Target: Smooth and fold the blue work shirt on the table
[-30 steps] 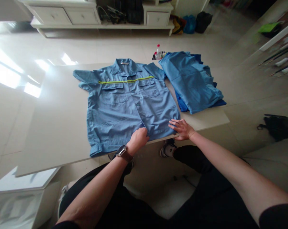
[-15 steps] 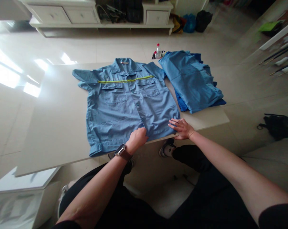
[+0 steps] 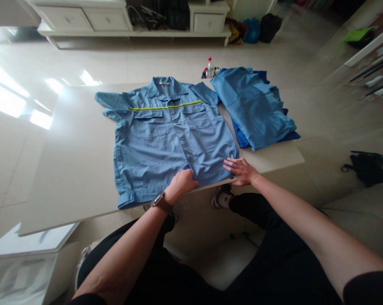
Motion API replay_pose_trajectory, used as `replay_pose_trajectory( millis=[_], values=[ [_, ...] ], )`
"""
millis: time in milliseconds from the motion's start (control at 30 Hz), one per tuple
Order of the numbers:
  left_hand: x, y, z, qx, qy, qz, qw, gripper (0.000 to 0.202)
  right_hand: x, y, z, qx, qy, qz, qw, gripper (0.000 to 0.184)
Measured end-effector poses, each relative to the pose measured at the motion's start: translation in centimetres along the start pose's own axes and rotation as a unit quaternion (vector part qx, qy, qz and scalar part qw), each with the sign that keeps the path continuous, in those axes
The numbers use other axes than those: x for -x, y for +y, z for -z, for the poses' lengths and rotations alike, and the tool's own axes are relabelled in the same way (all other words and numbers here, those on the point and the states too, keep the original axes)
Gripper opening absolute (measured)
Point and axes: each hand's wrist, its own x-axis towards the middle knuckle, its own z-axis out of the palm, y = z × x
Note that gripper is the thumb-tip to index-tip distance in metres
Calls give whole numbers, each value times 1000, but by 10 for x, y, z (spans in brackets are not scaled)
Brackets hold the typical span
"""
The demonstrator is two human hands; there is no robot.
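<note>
The blue work shirt lies spread flat, front up, on the white desk, its hem at the near edge where both hands meet it. The left hand has its grip closed on the hem at the button placket, while just to that grip's right the right hand rests open, fingers flat on the shirt's lower corner. Beyond the right hand, near the shirt's far sleeve, sits a pile of folded blue garments.
</note>
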Motion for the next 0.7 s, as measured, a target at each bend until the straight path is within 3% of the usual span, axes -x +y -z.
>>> replay_pose_trajectory(
  millis=[133, 267, 467, 700],
  values=[
    [-6, 0, 2, 143, -47, -14, 988, 15, 0, 0, 0, -1, 3, 1, 1000, 87],
    [-9, 2, 3, 229, -27, -8, 973, 22, 1, 0, -1, 3, 2, -2, 1000, 88],
    [-13, -8, -1, 170, 90, 44, 980, 26, 1, 0, -1, 9, 4, 2, 1000, 92],
    [-15, -17, -9, 120, 85, 19, 989, 41, 0, 0, -1, 8, 8, 3, 1000, 90]
  ],
)
